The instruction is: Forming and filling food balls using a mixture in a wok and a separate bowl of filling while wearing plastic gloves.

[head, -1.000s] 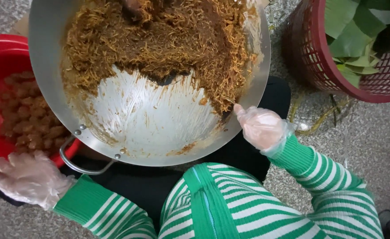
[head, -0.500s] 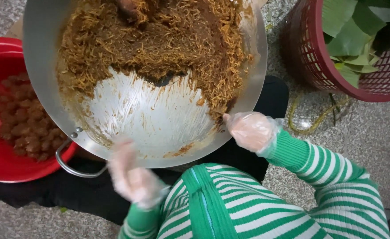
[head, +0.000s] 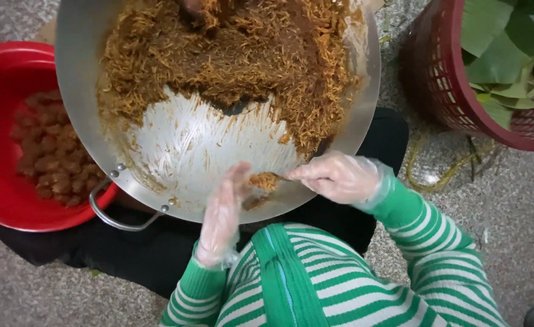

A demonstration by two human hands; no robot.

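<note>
A big metal wok tilts toward me, its far half heaped with brown shredded filling and its near half scraped bare. Both my hands wear clear plastic gloves and meet over the wok's near rim. My left hand stands edge-up with its palm against a small clump of filling. My right hand pinches that clump from the other side.
A red plastic basin at the left holds several brown balls. A red mesh basket with green leaves stands at the upper right. A dark cloth lies under the wok on a speckled stone floor. My sleeves are green-and-white striped.
My left hand swung from beside the red basin to the wok's near rim. My right hand moved slightly left. Both now press a clump of filling between them.
</note>
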